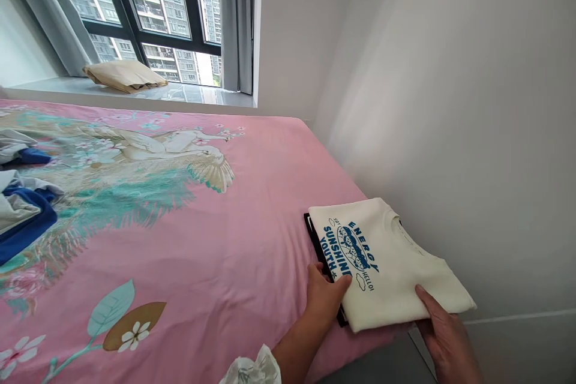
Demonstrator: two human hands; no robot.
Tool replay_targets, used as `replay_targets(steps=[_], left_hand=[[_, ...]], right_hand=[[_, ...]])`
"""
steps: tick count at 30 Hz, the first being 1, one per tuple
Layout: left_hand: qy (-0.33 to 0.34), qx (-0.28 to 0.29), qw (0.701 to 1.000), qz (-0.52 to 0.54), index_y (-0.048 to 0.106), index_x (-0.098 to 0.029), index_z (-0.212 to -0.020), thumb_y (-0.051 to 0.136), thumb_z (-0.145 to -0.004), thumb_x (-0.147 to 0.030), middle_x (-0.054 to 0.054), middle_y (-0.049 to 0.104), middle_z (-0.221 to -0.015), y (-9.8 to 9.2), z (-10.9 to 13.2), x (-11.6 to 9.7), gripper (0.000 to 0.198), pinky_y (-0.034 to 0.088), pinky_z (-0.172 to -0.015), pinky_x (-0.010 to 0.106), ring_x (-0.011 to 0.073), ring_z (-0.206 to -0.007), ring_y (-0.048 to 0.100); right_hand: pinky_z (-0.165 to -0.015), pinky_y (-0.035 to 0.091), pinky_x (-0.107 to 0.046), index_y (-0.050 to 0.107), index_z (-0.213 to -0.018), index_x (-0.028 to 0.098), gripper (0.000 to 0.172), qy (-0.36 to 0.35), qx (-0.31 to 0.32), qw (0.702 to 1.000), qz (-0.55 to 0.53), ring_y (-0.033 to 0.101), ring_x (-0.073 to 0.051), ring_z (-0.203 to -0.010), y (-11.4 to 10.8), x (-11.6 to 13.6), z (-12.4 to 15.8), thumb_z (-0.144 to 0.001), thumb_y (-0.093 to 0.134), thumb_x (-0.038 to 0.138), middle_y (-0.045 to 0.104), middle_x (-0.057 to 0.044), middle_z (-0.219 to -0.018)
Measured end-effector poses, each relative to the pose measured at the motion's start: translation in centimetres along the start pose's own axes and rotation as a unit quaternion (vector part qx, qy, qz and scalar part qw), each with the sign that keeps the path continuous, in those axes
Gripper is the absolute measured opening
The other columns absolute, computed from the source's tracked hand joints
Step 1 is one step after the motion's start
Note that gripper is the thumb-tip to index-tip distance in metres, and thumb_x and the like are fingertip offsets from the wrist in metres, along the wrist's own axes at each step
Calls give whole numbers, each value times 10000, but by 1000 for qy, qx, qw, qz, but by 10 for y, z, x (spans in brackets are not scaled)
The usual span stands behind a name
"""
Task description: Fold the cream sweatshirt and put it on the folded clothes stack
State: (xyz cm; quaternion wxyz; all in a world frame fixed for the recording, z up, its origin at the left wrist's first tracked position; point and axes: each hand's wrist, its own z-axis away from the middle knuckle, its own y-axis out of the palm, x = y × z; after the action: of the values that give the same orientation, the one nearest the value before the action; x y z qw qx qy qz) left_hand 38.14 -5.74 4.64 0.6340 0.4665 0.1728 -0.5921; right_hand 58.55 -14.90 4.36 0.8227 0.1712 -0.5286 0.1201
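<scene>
A folded cream T-shirt with blue lettering and a round print lies at the right edge of the bed, its neckline toward the wall. A black edge shows from under its left side; I cannot tell what it belongs to. My left hand is closed on the shirt's near left corner, thumb on top beside the print. At the near right edge, my right hand pinches the shirt with its thumb above and its fingers hidden underneath.
A pink bedsheet with bird and flower patterns covers the bed. Crumpled grey and blue clothes lie at the far left. On the windowsill rests a tan folded bundle. A pale wall stands close on the right.
</scene>
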Motion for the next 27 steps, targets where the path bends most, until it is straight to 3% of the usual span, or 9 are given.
replay_targets(steps=[2, 4, 7, 11, 14, 19, 21, 27], left_hand=[[19, -43, 996, -71, 447, -134, -1109, 751, -637, -267, 184, 649, -1087, 2, 0, -1, 577, 495, -835, 375, 296, -1000, 623], [25, -44, 993, -105, 496, -119, -1044, 720, -661, -280, 194, 660, -1060, 5, 3, -3, 472, 510, -808, 388, 302, -964, 636], [13, 19, 998, -58, 579, -132, -971, 718, -634, -210, 168, 671, -1101, 14, 9, -6, 372, 518, -842, 370, 289, -1001, 635], [-57, 108, 991, 53, 607, -141, -1056, 725, -600, -169, 166, 668, -1142, 27, 16, -4, 472, 508, -878, 457, 317, -1027, 633], [-91, 136, 983, 86, 612, -129, -1078, 747, -587, -178, 176, 662, -1156, 25, 12, 0, 512, 491, -910, 499, 328, -1037, 631], [-13, 90, 991, 99, 627, -112, -1021, 785, -609, -252, 178, 676, -1128, 15, -11, -5, 462, 482, -959, 471, 315, -1023, 644], [-7, 97, 988, 121, 617, -129, -1043, 778, -613, -237, 160, 683, -1124, 19, -21, -11, 472, 492, -952, 462, 302, -1011, 653], [-137, 217, 944, 206, 615, -81, -1094, 741, -650, -237, 189, 708, -1045, 30, -43, -20, 488, 454, -989, 511, 319, -1001, 660]], right_hand=[[-626, 590, -157, 593, -1176, 183, 789, 14, 10, 1000, 14, 481, -273, -1238, -2, 2, -3, -449, 882, 279, 529, -61, -1344], [-610, 600, -178, 605, -1139, 166, 772, 21, 17, 999, 20, 471, -297, -1244, -3, 3, -8, -427, 887, 267, 521, -76, -1350], [-625, 616, -223, 611, -1108, 165, 776, 10, 16, 1000, 19, 480, -322, -1231, -3, 5, -18, -387, 890, 230, 511, -86, -1359], [-682, 614, -245, 617, -1092, 185, 741, -24, 20, 999, 22, 527, -300, -1183, -5, 9, -30, -401, 882, 213, 532, -69, -1339], [-660, 619, -263, 621, -1066, 170, 729, -13, 10, 1000, 11, 559, -296, -1134, -8, 7, -36, -386, 880, 203, 538, -84, -1326], [-635, 626, -311, 616, -1054, 173, 736, 11, 14, 1000, 15, 614, -282, -1015, -13, 0, -37, -368, 880, 208, 543, -95, -1314], [-644, 626, -320, 612, -1062, 182, 737, 4, 14, 1000, 18, 614, -288, -1017, -13, 0, -36, -375, 876, 221, 553, -91, -1303], [-692, 630, -339, 594, -1048, 199, 701, 18, 17, 1000, 14, 562, -321, -1120, -9, 6, -33, -406, 872, 254, 546, -84, -1311]])
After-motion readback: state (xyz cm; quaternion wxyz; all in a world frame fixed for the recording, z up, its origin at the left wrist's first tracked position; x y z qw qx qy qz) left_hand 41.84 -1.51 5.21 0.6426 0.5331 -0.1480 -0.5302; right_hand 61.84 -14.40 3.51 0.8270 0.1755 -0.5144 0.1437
